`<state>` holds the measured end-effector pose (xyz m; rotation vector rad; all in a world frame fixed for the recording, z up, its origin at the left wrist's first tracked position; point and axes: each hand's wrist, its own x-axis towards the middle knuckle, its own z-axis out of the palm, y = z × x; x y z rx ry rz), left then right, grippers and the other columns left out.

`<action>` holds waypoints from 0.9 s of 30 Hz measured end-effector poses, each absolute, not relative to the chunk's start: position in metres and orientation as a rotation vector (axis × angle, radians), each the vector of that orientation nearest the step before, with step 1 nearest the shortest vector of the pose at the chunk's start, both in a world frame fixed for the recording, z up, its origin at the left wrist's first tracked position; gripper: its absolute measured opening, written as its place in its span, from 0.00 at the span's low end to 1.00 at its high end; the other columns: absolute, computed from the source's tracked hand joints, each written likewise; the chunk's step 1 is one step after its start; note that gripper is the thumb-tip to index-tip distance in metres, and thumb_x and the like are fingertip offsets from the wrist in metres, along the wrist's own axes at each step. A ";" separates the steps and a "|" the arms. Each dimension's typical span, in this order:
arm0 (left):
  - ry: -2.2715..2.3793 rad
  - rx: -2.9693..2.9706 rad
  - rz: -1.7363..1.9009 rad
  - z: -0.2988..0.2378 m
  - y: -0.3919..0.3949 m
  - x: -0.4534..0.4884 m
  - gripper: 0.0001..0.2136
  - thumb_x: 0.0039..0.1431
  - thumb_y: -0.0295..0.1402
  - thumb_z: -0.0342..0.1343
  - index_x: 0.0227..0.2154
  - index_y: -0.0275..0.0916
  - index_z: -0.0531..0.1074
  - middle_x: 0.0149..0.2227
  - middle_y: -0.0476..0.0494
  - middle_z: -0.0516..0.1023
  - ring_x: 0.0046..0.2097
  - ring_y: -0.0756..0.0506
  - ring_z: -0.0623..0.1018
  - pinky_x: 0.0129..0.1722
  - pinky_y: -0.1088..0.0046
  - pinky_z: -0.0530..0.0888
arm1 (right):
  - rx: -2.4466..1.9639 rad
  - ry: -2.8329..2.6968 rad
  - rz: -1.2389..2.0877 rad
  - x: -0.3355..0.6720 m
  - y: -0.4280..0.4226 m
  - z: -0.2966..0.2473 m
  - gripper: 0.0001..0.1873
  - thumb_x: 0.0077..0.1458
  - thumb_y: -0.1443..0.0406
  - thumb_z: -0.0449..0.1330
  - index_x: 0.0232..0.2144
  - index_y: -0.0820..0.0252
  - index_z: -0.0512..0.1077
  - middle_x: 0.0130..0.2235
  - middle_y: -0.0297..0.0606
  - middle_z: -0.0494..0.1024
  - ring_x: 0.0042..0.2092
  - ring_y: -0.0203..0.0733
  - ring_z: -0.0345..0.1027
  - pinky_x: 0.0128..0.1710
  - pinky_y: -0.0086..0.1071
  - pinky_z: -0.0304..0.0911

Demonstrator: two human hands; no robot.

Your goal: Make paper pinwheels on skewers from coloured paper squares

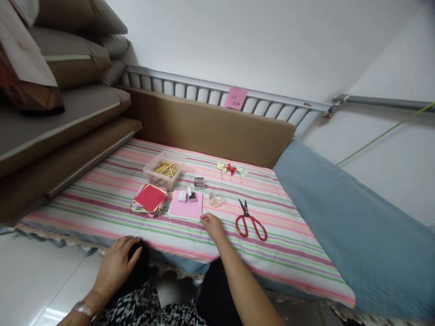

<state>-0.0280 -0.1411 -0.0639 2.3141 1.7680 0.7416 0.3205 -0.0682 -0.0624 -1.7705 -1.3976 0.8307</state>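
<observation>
Pink paper (186, 210) lies flat and square, right hand (211, 224) at its corner, fingers narrowly bunched, hold unclear.

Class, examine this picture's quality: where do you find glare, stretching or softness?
Head view: bright glare on the tiled floor at lower left; head view: the stacked cushions at the left edge look stretched, probably by a wide lens; head view: the red-handled scissors show clear outlines, but any print on the white box atop the pink paper is unreadable.

Two hands (117, 260), three pinwheels (231, 169), two paper stacks (149, 198), one pair of scissors (246, 213)
</observation>
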 end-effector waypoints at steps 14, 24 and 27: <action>1.581 2.530 0.807 -0.016 -0.039 -0.015 0.17 0.55 0.28 0.53 0.48 0.37 0.72 0.53 0.33 0.74 0.55 0.35 0.71 0.56 0.55 0.65 | -1.792 -1.459 0.816 0.325 -0.071 -0.068 0.08 0.48 0.70 0.59 0.30 0.59 0.77 0.26 0.33 0.79 0.29 0.38 0.70 0.30 0.27 0.60; 1.500 2.519 0.605 -0.010 -0.005 -0.018 0.14 0.52 0.25 0.53 0.41 0.38 0.76 0.45 0.36 0.80 0.48 0.38 0.77 0.52 0.59 0.67 | -1.797 -1.473 0.810 0.326 -0.074 -0.066 0.08 0.49 0.70 0.57 0.29 0.59 0.77 0.27 0.34 0.79 0.30 0.39 0.70 0.30 0.27 0.59; 1.460 2.478 0.608 -0.011 -0.001 -0.021 0.11 0.54 0.29 0.54 0.40 0.38 0.77 0.43 0.38 0.81 0.46 0.41 0.78 0.49 0.65 0.69 | -1.798 -1.472 0.809 0.326 -0.075 -0.065 0.08 0.49 0.69 0.57 0.29 0.58 0.76 0.27 0.34 0.79 0.30 0.39 0.70 0.30 0.27 0.59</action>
